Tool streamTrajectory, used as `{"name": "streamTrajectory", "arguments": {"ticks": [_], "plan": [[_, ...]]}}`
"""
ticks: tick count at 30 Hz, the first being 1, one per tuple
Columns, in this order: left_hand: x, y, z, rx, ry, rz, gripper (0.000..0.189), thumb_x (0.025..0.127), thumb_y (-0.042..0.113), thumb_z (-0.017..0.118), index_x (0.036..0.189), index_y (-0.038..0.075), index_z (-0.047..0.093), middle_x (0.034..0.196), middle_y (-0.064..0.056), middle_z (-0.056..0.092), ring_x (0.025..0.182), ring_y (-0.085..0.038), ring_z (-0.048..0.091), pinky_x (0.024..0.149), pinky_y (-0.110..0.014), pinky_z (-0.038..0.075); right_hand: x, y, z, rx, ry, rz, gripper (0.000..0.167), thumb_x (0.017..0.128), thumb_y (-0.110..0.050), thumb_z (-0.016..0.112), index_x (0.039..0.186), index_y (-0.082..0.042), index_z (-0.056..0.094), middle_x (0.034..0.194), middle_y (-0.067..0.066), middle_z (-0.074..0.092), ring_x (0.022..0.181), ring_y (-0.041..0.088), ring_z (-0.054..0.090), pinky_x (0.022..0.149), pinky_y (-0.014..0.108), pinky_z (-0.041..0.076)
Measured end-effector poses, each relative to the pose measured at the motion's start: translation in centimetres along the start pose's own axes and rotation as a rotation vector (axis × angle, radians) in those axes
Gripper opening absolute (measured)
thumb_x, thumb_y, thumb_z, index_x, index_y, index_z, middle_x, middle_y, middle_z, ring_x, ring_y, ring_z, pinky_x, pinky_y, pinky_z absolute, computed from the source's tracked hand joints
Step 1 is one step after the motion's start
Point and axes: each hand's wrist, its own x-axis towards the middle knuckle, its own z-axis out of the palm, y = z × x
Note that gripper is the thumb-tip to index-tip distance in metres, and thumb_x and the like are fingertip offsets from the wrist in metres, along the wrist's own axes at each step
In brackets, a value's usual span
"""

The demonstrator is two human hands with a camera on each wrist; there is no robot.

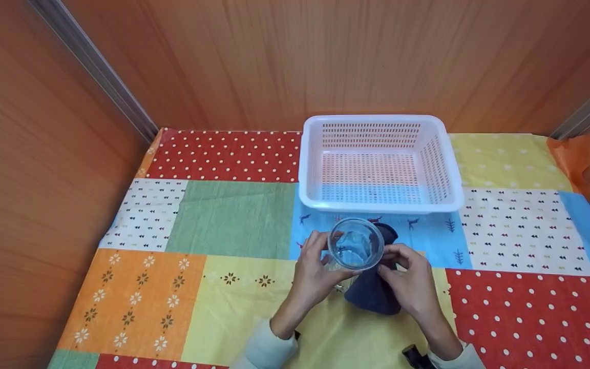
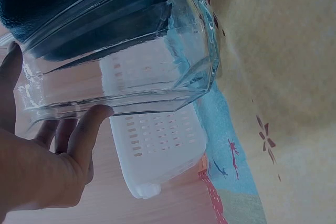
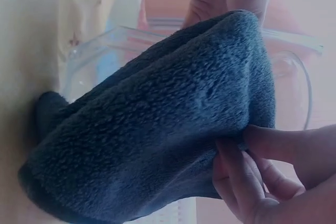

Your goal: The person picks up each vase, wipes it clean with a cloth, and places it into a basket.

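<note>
A clear glass jar [image 1: 352, 251] with a faceted base stands upright over the yellow and blue patches of the cloth. My left hand [image 1: 313, 269] grips it from the left, fingers and thumb spread round its upper part. In the left wrist view the jar [image 2: 142, 66] shows its thick rim on the finger side. A dark blue fleecy cloth [image 3: 152, 119] hangs against the jar's right side. My right hand [image 1: 408, 277] pinches it between thumb and fingertips near the rim, and its lower end spreads toward the table.
A white perforated plastic basket [image 1: 381, 207] stands behind the jar, near the wooden back wall [image 1: 325, 61]. A patchwork tablecloth [image 1: 233, 215] covers the table. Wooden panels also rise at the left and right.
</note>
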Motion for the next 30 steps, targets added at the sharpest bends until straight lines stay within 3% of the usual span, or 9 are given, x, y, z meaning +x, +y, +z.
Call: {"name": "streamTrajectory", "arguments": {"ticks": [3, 10, 19, 24, 30], "plan": [[0.0, 0.1, -0.1, 0.016, 0.0, 0.005, 0.07, 0.071, 0.023, 0.1, 0.132, 0.009, 0.067, 0.114, -0.004, 0.058, 0.11, -0.025, 0.06, 0.088, -0.054, 0.061, 0.0, 0.3, 0.1, -0.019, 0.003, -0.02, 0.025, 0.086, 0.017, 0.074, 0.106, 0.002, 0.074, 0.101, 0.013, 0.074, 0.093, 0.009, 0.072, 0.08, 0.021, 0.059], [0.0, 0.1, 0.0, -0.001, 0.002, 0.011, 0.072, 0.071, 0.025, 0.1, 0.133, 0.01, 0.066, 0.116, -0.006, 0.059, 0.113, -0.027, 0.06, 0.09, -0.055, 0.061, -0.2, 1.6, 0.4, -0.08, -0.002, -0.033, 0.021, 0.084, 0.018, 0.075, 0.093, -0.001, 0.07, 0.1, 0.013, 0.072, 0.095, 0.027, 0.072, 0.077, 0.022, 0.06], [0.0, 0.0, 0.1, -0.019, 0.0, 0.011, 0.068, 0.073, 0.022, 0.099, 0.131, 0.008, 0.066, 0.117, -0.008, 0.059, 0.113, -0.027, 0.058, 0.092, -0.054, 0.061, 0.1, 4.4, 0.8, -0.155, -0.033, 0.001, 0.025, 0.082, 0.02, 0.075, 0.089, -0.003, 0.066, 0.096, 0.012, 0.071, 0.093, 0.022, 0.069, 0.076, 0.026, 0.058], [-0.1, -0.1, 0.1, -0.01, 0.001, 0.008, 0.069, 0.073, 0.025, 0.099, 0.131, 0.01, 0.066, 0.116, -0.007, 0.059, 0.113, -0.026, 0.059, 0.091, -0.054, 0.061, -0.1, 3.8, 0.6, -0.146, -0.027, -0.007, 0.022, 0.084, 0.018, 0.074, 0.091, -0.002, 0.067, 0.097, 0.012, 0.071, 0.093, 0.019, 0.068, 0.078, 0.023, 0.057], [-0.1, 0.0, 0.1, 0.016, 0.011, 0.007, 0.071, 0.071, 0.025, 0.1, 0.131, 0.012, 0.066, 0.114, -0.002, 0.058, 0.11, -0.025, 0.06, 0.088, -0.053, 0.061, -0.2, 1.4, 0.3, -0.033, 0.023, -0.055, 0.019, 0.083, 0.018, 0.074, 0.092, 0.001, 0.071, 0.097, 0.012, 0.071, 0.09, 0.012, 0.066, 0.08, 0.018, 0.057]]}}
